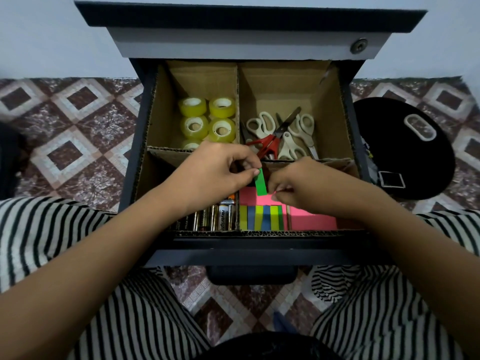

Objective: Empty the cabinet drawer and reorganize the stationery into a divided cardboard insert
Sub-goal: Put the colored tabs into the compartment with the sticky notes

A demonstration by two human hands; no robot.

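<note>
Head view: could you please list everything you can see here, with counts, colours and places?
cardboard insert: one, brown, inside the drawer
tape rolls: five, yellowish, far-left compartment
scissors: about four, white-handled and one red-handled, far-right compartment
batteries: several, gold and black, near-left compartment
sticky flags: one row, yellow, blue, green, near-right compartment
sticky notes: pink, near-right compartment
green strip: one, above the notes
drawer: one, dark, pulled open
black round object: one, floor right of drawer
left hand: pinches strip's top
right hand: fingers curled by strip's lower end, grip unclear
</note>
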